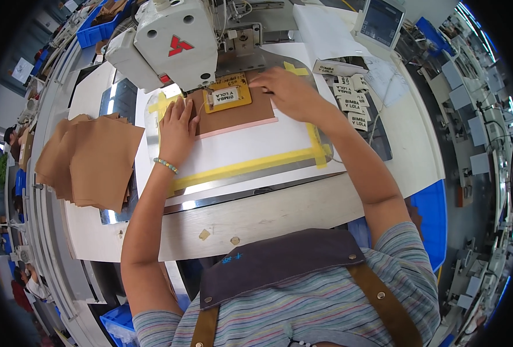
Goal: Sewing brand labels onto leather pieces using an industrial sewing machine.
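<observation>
A brown flat panel [262, 113] with a pink strip along its near edge lies on a white sheet under the sewing machine head [178, 43]. On the panel sits a yellow frame [242, 99] around a white label [225, 96] with dark print. My left hand [178, 124] rests flat at the panel's left edge, fingers stretched forward and apart. At the far right of the panel is my right hand [282, 92], its fingers reaching left to the frame's right edge and the panel, holding nothing that I can see. The machine head partly hides the area by the needle.
A stack of brown panels [100, 162] lies left. Several printed labels [352, 101] are piled right, near a small box [340, 65]. Yellow tape [245, 172] borders the work plate. A screen [381, 22] stands far right, and a blue bin [430, 222] is beside the table's right edge.
</observation>
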Demonstrator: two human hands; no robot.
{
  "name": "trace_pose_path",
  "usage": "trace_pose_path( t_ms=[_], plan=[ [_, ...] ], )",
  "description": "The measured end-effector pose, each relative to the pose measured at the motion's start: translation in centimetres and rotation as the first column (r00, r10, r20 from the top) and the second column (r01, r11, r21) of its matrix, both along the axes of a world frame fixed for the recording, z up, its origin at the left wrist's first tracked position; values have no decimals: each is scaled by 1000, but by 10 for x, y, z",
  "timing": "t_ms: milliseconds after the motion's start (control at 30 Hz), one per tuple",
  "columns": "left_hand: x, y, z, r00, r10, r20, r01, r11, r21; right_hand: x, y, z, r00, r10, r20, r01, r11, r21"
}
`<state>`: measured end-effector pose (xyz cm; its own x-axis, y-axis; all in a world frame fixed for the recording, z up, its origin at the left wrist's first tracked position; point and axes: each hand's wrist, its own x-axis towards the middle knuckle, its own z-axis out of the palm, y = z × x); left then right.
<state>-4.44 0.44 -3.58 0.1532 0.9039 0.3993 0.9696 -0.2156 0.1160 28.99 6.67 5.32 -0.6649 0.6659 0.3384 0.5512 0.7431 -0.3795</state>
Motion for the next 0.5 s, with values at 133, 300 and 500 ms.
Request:
trace_pose_path(
  t_ms=[133, 300, 500],
  plan=[
    [27, 2, 4, 993, 74, 91, -76, 997, 18, -34, 3, -26, 998, 57, -18, -57, 998, 25],
    [46, 8, 9, 954, 123, 274, -144, 988, 58, -44, 4, -35, 996, 27, -89, -20, 997, 78],
    [42, 24, 6, 922, 309, 235, -330, 942, 56, -15, -4, 3, 954, -12, -299, -33, 989, -144]
  ],
)
